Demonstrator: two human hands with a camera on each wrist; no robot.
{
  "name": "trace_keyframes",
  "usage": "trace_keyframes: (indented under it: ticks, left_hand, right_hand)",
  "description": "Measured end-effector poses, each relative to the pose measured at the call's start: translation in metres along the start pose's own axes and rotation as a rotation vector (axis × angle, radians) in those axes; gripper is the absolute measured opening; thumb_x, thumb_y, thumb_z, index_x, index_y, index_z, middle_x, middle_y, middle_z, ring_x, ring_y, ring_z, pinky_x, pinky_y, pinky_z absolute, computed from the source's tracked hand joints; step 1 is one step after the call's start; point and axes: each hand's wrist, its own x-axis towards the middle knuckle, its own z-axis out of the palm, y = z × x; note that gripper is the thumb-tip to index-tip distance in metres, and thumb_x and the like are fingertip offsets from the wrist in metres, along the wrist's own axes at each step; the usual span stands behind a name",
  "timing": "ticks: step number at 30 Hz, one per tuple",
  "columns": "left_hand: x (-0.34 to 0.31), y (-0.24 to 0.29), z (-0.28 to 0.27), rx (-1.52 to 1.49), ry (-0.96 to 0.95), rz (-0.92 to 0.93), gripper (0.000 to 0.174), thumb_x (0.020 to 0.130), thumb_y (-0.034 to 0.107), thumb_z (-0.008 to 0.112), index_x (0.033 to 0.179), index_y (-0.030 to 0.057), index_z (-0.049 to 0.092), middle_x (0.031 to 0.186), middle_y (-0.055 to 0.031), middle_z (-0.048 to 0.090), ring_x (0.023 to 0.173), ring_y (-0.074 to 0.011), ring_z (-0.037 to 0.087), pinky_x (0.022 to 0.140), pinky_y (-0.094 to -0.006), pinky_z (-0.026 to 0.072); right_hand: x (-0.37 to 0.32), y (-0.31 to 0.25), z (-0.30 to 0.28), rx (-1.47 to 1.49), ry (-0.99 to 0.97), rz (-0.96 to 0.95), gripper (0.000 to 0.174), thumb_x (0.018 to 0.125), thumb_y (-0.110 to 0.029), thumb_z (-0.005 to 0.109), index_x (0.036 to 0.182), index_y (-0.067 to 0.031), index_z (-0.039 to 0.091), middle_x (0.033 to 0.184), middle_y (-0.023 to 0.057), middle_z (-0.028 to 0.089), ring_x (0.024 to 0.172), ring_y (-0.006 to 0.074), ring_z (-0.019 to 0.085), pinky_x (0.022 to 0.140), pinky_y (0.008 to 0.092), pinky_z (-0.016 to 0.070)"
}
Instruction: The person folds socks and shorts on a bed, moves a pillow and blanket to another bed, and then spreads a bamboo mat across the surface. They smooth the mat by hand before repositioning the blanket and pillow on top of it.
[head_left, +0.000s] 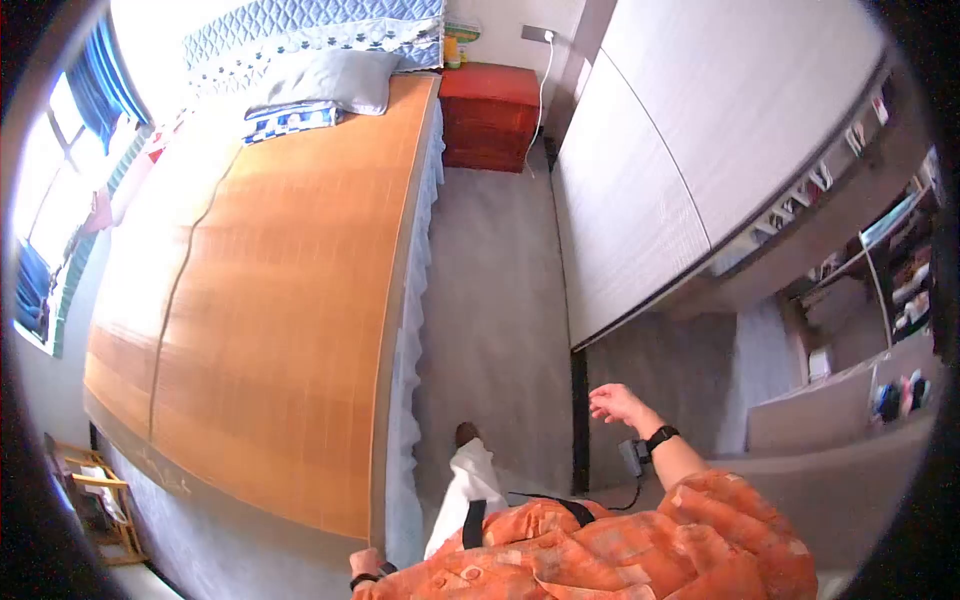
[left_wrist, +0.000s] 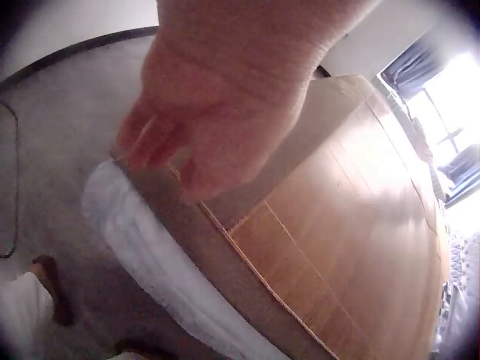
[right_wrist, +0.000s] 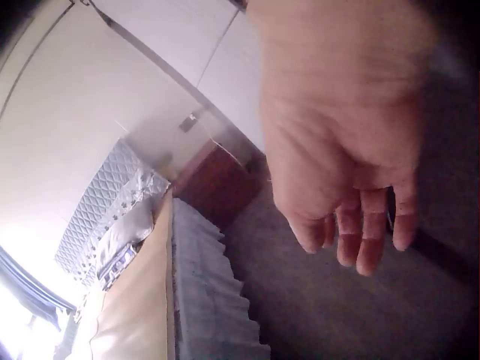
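Observation:
My left hand (left_wrist: 217, 120) hangs over the corner of the bed, its fingers loosely bent and nothing seen between them. Below it in the left wrist view lie the edge of the woven orange-brown bed mat (left_wrist: 300, 277) and a pale ruffled bed skirt (left_wrist: 165, 262). At the bottom of the head view that same hand shows beside the mat's near corner. My right hand (head_left: 618, 404) is held out over the floor near the wardrobe's end, a black watch (head_left: 661, 436) on its wrist. Its fingers (right_wrist: 371, 232) dangle relaxed with nothing in them.
A grey pillow (head_left: 345, 82) rests at the bed's head. Past it stands a red-brown nightstand (head_left: 489, 115) under a socket with a white cable. A light wardrobe (head_left: 640, 210) borders the grey floor strip (head_left: 495, 270) on the right. A wooden chair (head_left: 105, 500) stands lower left.

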Motion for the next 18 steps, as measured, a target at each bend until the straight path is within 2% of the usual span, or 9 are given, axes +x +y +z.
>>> trace_keyframes:
  ticks: [1, 2, 4, 6, 8, 11, 13, 17, 18]
  left_hand:
    - [0.003, 0.019, -0.045, 0.010, -0.083, -0.134, 0.015, 0.067, 0.027, 0.060, 0.072, 0.0150, 0.066, 0.076, -0.0100, 0.065, 0.076, -0.0246, 0.064, 0.062, -0.0382, 0.0488]
    - [0.018, 0.036, -0.095, -0.063, -0.003, -0.090, 0.016, 0.067, 0.028, 0.059, 0.070, 0.0138, 0.065, 0.075, -0.0104, 0.064, 0.074, -0.0253, 0.063, 0.060, -0.0385, 0.0486]
    - [0.066, 0.042, -0.140, -0.309, 0.112, -0.080, 0.017, 0.067, 0.027, 0.058, 0.066, 0.0115, 0.064, 0.072, -0.0115, 0.063, 0.069, -0.0266, 0.063, 0.058, -0.0387, 0.0485]
    - [0.109, 0.055, -0.201, 0.060, 0.282, 0.066, 0.010, 0.064, 0.018, 0.060, 0.062, 0.0083, 0.061, 0.066, -0.0121, 0.061, 0.061, -0.0282, 0.060, 0.052, -0.0388, 0.0465]
    - [0.149, 0.087, -0.290, -1.780, 0.287, -0.310, 0.005, 0.064, 0.007, 0.058, 0.062, 0.0017, 0.058, 0.055, -0.0065, 0.054, 0.052, -0.0164, 0.054, 0.046, -0.0305, 0.0416]
    - [0.213, 0.126, -0.393, -1.754, 0.478, -0.331, 0.010, 0.067, 0.008, 0.057, 0.066, -0.0020, 0.059, 0.054, -0.0050, 0.053, 0.051, -0.0127, 0.051, 0.046, -0.0270, 0.0409]
    - [0.253, 0.137, -0.421, -1.457, 0.483, -0.204, 0.015, 0.073, 0.006, 0.056, 0.088, 0.0030, 0.057, 0.059, -0.0061, 0.053, 0.047, -0.0191, 0.052, 0.040, -0.0305, 0.0398]
    - [0.347, 0.140, -0.398, -1.530, 0.455, -0.286, 0.014, 0.072, 0.004, 0.055, 0.086, 0.0016, 0.059, 0.061, -0.0067, 0.054, 0.049, -0.0199, 0.054, 0.040, -0.0307, 0.0416]
    - [0.354, 0.144, -0.386, -1.357, 0.350, -0.377, 0.017, 0.072, 0.008, 0.056, 0.087, 0.0004, 0.061, 0.064, -0.0077, 0.057, 0.053, -0.0190, 0.057, 0.045, -0.0291, 0.0438]
  right_hand:
    - [0.010, -0.014, -0.009, -0.033, -0.010, 0.003, 0.029, 0.083, -0.021, 0.055, 0.107, -0.0038, 0.053, 0.087, 0.0048, 0.061, 0.070, 0.0113, 0.061, 0.050, 0.0228, 0.0455]
    - [0.017, -0.036, -0.018, -0.057, -0.025, 0.014, 0.029, 0.083, -0.021, 0.055, 0.107, -0.0038, 0.053, 0.088, 0.0048, 0.061, 0.071, 0.0120, 0.061, 0.050, 0.0235, 0.0457]
    - [0.025, -0.070, -0.036, -0.028, -0.042, 0.004, 0.031, 0.084, -0.022, 0.055, 0.109, -0.0039, 0.053, 0.090, 0.0050, 0.061, 0.073, 0.0138, 0.062, 0.051, 0.0250, 0.0468]
    - [0.039, -0.084, -0.058, 0.001, -0.014, 0.014, 0.031, 0.084, -0.022, 0.055, 0.109, -0.0038, 0.052, 0.090, 0.0054, 0.061, 0.074, 0.0141, 0.062, 0.052, 0.0253, 0.0472]
    - [0.054, -0.108, -0.081, 0.070, 0.018, 0.055, 0.029, 0.085, -0.022, 0.054, 0.108, -0.0042, 0.052, 0.090, 0.0057, 0.060, 0.075, 0.0145, 0.061, 0.056, 0.0269, 0.0484]
    - [0.097, -0.136, -0.118, 0.126, 0.015, 0.131, 0.024, 0.085, -0.025, 0.055, 0.101, -0.0071, 0.054, 0.084, 0.0028, 0.059, 0.069, 0.0129, 0.060, 0.052, 0.0257, 0.0471]
    - [0.146, -0.151, -0.145, 0.108, -0.013, 0.135, 0.026, 0.085, -0.026, 0.055, 0.103, -0.0071, 0.052, 0.086, 0.0036, 0.059, 0.071, 0.0135, 0.060, 0.053, 0.0271, 0.0471]
    - [0.242, -0.227, -0.190, 0.125, -0.024, 0.057, 0.024, 0.084, -0.024, 0.055, 0.101, -0.0063, 0.052, 0.085, 0.0052, 0.058, 0.074, 0.0168, 0.060, 0.058, 0.0319, 0.0477]
    - [0.259, -0.248, -0.199, 0.096, -0.046, 0.066, 0.025, 0.084, -0.025, 0.055, 0.101, -0.0062, 0.052, 0.085, 0.0050, 0.058, 0.074, 0.0166, 0.060, 0.058, 0.0316, 0.0475]
